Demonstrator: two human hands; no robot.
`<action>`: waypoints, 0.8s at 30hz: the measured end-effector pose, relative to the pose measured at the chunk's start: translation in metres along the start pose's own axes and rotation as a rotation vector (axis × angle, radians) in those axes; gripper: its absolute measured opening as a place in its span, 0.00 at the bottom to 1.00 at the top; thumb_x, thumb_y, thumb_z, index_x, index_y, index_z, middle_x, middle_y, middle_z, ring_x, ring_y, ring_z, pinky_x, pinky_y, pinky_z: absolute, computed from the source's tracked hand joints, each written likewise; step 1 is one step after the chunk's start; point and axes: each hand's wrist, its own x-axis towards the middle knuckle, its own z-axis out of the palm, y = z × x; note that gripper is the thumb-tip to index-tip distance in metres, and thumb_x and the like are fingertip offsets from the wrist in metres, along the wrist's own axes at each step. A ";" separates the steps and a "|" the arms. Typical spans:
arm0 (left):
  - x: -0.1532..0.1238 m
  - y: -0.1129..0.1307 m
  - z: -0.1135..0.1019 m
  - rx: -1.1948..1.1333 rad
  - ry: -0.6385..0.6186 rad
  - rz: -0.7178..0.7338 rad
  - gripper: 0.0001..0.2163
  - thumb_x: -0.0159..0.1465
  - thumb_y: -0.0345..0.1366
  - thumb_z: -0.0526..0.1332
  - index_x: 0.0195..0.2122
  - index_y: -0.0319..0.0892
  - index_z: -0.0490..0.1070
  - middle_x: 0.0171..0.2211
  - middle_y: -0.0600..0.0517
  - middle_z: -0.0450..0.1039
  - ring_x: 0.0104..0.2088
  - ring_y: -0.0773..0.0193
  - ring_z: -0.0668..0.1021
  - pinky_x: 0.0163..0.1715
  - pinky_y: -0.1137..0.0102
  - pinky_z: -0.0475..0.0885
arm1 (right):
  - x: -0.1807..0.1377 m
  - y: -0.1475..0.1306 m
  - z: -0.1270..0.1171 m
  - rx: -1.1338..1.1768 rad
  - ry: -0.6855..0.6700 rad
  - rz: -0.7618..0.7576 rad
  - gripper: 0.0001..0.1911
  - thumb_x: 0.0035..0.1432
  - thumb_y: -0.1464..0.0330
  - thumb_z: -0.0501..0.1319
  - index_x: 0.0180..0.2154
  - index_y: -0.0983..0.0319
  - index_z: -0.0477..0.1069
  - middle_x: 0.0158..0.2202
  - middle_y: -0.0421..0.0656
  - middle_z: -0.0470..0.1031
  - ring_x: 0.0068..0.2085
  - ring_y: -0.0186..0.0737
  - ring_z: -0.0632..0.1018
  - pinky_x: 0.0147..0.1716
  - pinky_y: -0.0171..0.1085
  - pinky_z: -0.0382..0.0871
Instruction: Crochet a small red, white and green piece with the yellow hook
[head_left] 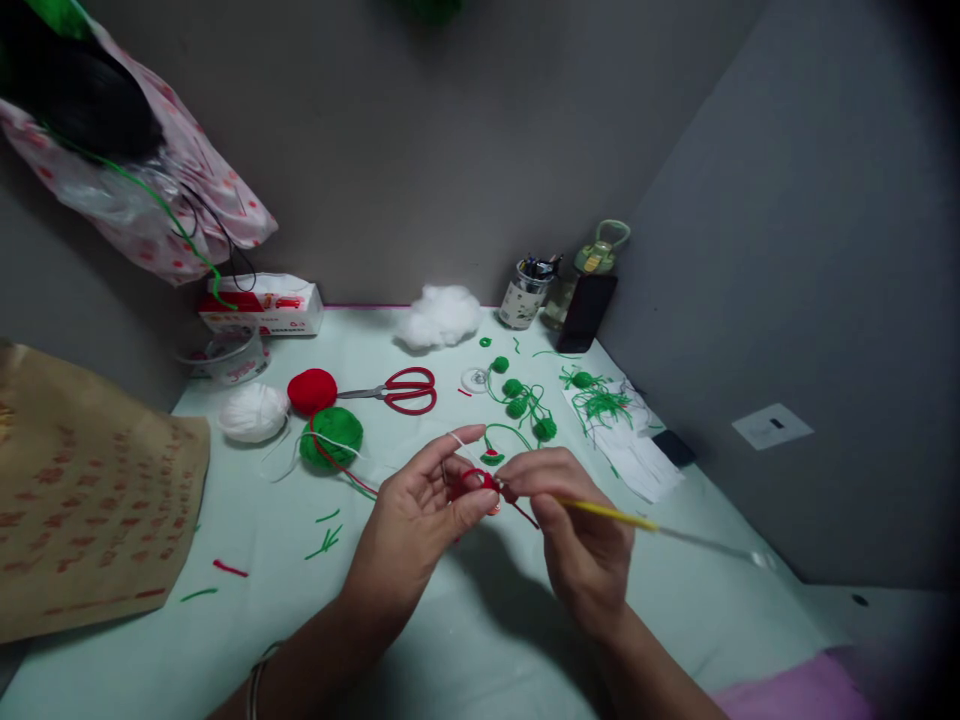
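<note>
My left hand [420,510] pinches a small red crocheted piece [474,484] between thumb and fingers, with red yarn running back to the yarn balls. My right hand [577,530] grips a yellow-handled crochet hook [622,517], its tip at the red piece and its metal end pointing right. A red yarn ball [312,391], a green yarn ball [331,436] and a white yarn ball [253,412] lie on the pale green table [247,620] to the left of my hands.
Red-handled scissors [401,390] lie behind my hands. Several small green crocheted balls [521,398] and green thread scraps [600,400] sit at right on white paper. White stuffing [439,317], a tissue box [262,305], a jar [525,290], a phone [586,312] stand at the back. A brown paper bag [82,490] lies left.
</note>
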 end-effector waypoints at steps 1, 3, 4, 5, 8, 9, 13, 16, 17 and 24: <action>0.000 0.000 -0.002 0.008 -0.010 0.005 0.25 0.55 0.37 0.78 0.55 0.47 0.78 0.34 0.56 0.72 0.38 0.65 0.77 0.43 0.71 0.72 | 0.001 0.002 0.001 0.088 0.025 0.061 0.11 0.72 0.71 0.58 0.42 0.56 0.80 0.38 0.45 0.80 0.42 0.44 0.80 0.38 0.41 0.76; 0.000 -0.001 -0.005 0.047 -0.047 0.031 0.26 0.59 0.45 0.76 0.57 0.49 0.77 0.37 0.55 0.73 0.40 0.63 0.77 0.45 0.69 0.72 | 0.003 0.007 0.001 0.236 0.057 0.157 0.10 0.72 0.67 0.59 0.40 0.56 0.80 0.36 0.44 0.80 0.40 0.43 0.79 0.36 0.40 0.75; 0.000 -0.001 -0.006 0.066 -0.072 0.042 0.25 0.62 0.50 0.72 0.59 0.49 0.76 0.40 0.53 0.74 0.41 0.61 0.77 0.47 0.67 0.71 | 0.004 0.008 0.001 0.280 0.060 0.188 0.10 0.72 0.66 0.60 0.39 0.56 0.79 0.36 0.44 0.80 0.39 0.42 0.79 0.35 0.39 0.75; -0.001 -0.002 -0.007 0.080 -0.096 0.044 0.25 0.66 0.54 0.67 0.61 0.50 0.74 0.42 0.52 0.75 0.43 0.60 0.78 0.51 0.64 0.69 | 0.004 0.010 0.001 0.303 0.054 0.211 0.09 0.72 0.65 0.60 0.39 0.56 0.80 0.36 0.44 0.80 0.39 0.42 0.79 0.34 0.38 0.75; -0.003 -0.006 -0.007 0.102 -0.143 0.005 0.27 0.72 0.59 0.53 0.65 0.50 0.70 0.40 0.51 0.77 0.45 0.57 0.78 0.55 0.61 0.66 | 0.004 0.011 0.001 0.313 0.029 0.239 0.09 0.71 0.64 0.62 0.39 0.57 0.80 0.37 0.45 0.80 0.36 0.41 0.78 0.31 0.37 0.73; -0.004 -0.007 -0.007 0.107 -0.149 -0.012 0.27 0.73 0.58 0.52 0.66 0.49 0.69 0.36 0.52 0.77 0.42 0.58 0.78 0.52 0.62 0.67 | 0.004 0.011 0.001 0.313 0.022 0.240 0.10 0.71 0.63 0.62 0.39 0.57 0.80 0.37 0.45 0.80 0.36 0.41 0.78 0.31 0.37 0.73; -0.001 -0.006 -0.005 0.108 -0.136 -0.037 0.23 0.73 0.52 0.58 0.63 0.47 0.71 0.28 0.56 0.72 0.28 0.66 0.70 0.35 0.69 0.66 | 0.004 0.011 0.002 0.389 -0.015 0.242 0.09 0.71 0.65 0.61 0.40 0.57 0.81 0.37 0.45 0.80 0.37 0.40 0.78 0.32 0.36 0.72; 0.001 -0.002 -0.005 0.145 -0.129 0.003 0.20 0.73 0.48 0.59 0.62 0.44 0.72 0.27 0.57 0.69 0.26 0.67 0.68 0.30 0.71 0.65 | 0.005 0.011 0.001 0.464 -0.048 0.267 0.09 0.72 0.65 0.61 0.40 0.56 0.81 0.38 0.43 0.79 0.37 0.37 0.77 0.33 0.35 0.71; 0.002 -0.001 -0.006 0.182 -0.125 0.032 0.20 0.73 0.47 0.59 0.61 0.44 0.72 0.27 0.58 0.68 0.27 0.67 0.68 0.30 0.71 0.65 | 0.004 0.012 0.000 0.474 -0.058 0.279 0.09 0.72 0.65 0.61 0.40 0.56 0.80 0.38 0.43 0.79 0.36 0.37 0.77 0.33 0.35 0.71; 0.003 -0.001 -0.017 0.684 -0.023 0.498 0.14 0.71 0.30 0.59 0.55 0.44 0.77 0.30 0.56 0.73 0.30 0.66 0.74 0.35 0.71 0.70 | 0.004 0.006 -0.005 0.315 -0.127 0.268 0.11 0.73 0.66 0.59 0.40 0.57 0.79 0.37 0.42 0.77 0.39 0.40 0.76 0.38 0.38 0.71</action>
